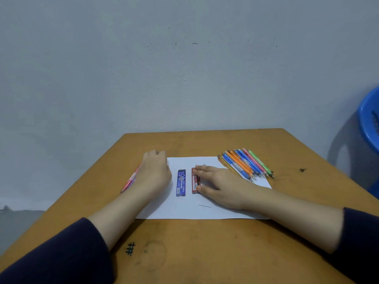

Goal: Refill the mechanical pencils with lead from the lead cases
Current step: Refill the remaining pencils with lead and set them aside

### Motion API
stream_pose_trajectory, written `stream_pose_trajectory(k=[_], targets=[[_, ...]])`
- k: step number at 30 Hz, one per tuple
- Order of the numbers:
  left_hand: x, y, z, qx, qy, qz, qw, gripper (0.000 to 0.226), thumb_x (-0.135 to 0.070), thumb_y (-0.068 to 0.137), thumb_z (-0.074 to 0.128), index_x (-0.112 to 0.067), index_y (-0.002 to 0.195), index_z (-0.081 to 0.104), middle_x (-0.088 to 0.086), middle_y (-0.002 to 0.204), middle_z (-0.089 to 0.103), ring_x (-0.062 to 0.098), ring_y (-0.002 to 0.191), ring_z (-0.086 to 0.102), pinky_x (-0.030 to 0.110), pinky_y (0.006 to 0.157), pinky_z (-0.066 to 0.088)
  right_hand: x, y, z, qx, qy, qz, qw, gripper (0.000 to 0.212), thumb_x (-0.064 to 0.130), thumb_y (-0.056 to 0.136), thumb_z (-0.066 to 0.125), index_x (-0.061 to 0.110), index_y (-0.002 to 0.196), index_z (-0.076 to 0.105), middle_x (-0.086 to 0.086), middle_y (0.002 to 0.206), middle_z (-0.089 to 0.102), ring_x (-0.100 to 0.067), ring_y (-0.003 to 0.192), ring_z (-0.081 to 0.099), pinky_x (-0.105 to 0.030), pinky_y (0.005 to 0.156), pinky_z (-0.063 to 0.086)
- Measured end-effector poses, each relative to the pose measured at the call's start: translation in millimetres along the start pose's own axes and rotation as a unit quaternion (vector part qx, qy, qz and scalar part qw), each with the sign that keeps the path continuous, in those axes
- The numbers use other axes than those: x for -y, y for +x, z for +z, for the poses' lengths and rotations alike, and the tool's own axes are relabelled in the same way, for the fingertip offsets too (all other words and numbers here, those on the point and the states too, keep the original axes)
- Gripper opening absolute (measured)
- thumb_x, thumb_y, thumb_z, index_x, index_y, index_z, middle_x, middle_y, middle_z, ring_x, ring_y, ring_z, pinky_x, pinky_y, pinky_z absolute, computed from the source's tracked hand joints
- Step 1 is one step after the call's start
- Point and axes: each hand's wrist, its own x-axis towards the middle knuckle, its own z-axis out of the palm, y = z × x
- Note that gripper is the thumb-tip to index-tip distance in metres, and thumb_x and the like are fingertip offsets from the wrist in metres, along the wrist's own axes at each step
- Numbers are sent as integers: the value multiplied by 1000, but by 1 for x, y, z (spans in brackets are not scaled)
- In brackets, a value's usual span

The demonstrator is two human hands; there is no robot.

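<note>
One wooden table (205,253) fills the near half of the view, and a blue plastic chair (369,119) stands at the far right. A white sheet of paper (184,210) lies across the table's middle, probably as a pale ground against which thin dark leads show up.

Both forearms reach in from the near edge. The left hand (155,171) lies over the paper's left edge, on top of some pink and red sticks (131,181), most likely pencils set apart. Its fingers bend down at the far end, and I cannot tell whether they grip anything. The right hand (221,185) rests flat on the sheet with straight, close fingers. Its fingertips and thumb touch the red lead case (194,181), seemingly to pick it up or steady it.

A loose bundle of mechanical pencils (246,165) in orange, blue, pink and green sits on the paper's far right corner, tips pointing near and right.

The blue lead case (181,183), printed "PENCIL LEAD", lies just left of the red one and parallel to it, untouched. What is inside either case stays hidden, and I cannot tell whether they are open.

A single loose lead (204,206) lies on the paper near the right wrist.
</note>
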Motion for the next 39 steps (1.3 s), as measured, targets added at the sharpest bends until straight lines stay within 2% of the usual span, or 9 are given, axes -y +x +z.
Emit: stream_pose_trajectory(k=[5, 8, 15, 20, 27, 30, 33, 36, 39], targets=[[25, 17, -5, -4, 13, -22, 1000, 41, -3, 90, 47, -11, 130, 52, 14, 126, 43, 28, 122, 33, 32, 91, 34, -2, 0, 1, 19, 1, 0, 1000, 55, 40, 99, 39, 18, 149, 29, 9, 156, 22, -5, 142, 21, -26, 116, 20], [35, 24, -5, 19, 9, -30, 999, 30, -6, 88, 51, -21, 112, 59, 10, 110, 56, 26, 101, 50, 29, 79, 40, -3, 0, 1, 18, 3, -1, 1000, 54, 40, 99, 39, 18, 148, 30, 10, 156, 21, -4, 141, 22, -24, 115, 20], [38, 29, 0, 13, -24, -44, 999, 27, -8, 89, 56, -11, 116, 62, 11, 113, 61, 27, 95, 59, 32, 79, 49, -4, 2, 2, 21, 1, 1, 1000, 55, 41, 100, 38, 19, 149, 29, 11, 156, 20, -4, 141, 21, -22, 115, 20], [40, 28, 1, -27, -8, -8, 1000, 30, -2, 82, 54, -26, 75, 37, 3, 81, 46, 19, 73, 38, 28, 66, 34, -4, 2, 2, 22, 5, 1, 1000, 55, 40, 99, 39, 18, 149, 29, 10, 156, 21, -5, 141, 22, -24, 115, 20], [23, 23, -8, -119, -51, 74, 989, 27, 3, 80, 52, -20, 83, 40, 5, 73, 50, 21, 71, 42, 29, 65, 35, -3, 1, 0, 18, 20, -1, 1000, 53, 39, 100, 38, 16, 147, 32, 6, 156, 25, -7, 141, 24, -21, 113, 19], [9, 9, -16, -163, -73, 109, 978, 25, 1, 85, 54, -15, 100, 66, 13, 83, 65, 28, 79, 57, 33, 72, 45, -2, 0, -3, -5, 32, 2, 999, 50, 36, 101, 38, 16, 146, 36, 3, 154, 30, -9, 140, 26, -14, 106, 16], [-4, -4, -23, -180, -140, 120, 966, 33, -5, 87, 59, -7, 119, 65, 9, 93, 72, 23, 84, 65, 30, 79, 50, 0, -1, -6, -53, 56, 6, 997, 47, 34, 101, 39, 15, 144, 39, 1, 151, 36, -8, 138, 29, -10, 102, 17], [-13, -13, -24, -102, -303, 40, 947, 26, -10, 85, 67, -11, 111, 70, -3, 81, 71, 9, 68, 65, 25, 65, 57, 0, -2, -10, -118, 93, 10, 989, 43, 31, 100, 43, 16, 140, 46, 1, 145, 45, -10, 130, 41, -15, 102, 27], [-19, -20, -24, -25, -412, -21, 910, 10, -12, 83, 72, -15, 92, 76, 0, 75, 74, 10, 64, 66, 28, 65, 59, -1, -1, -12, -182, 152, 15, 971, 37, 25, 98, 49, 17, 134, 52, 1, 135, 54, -10, 114, 54, -13, 92, 39]])
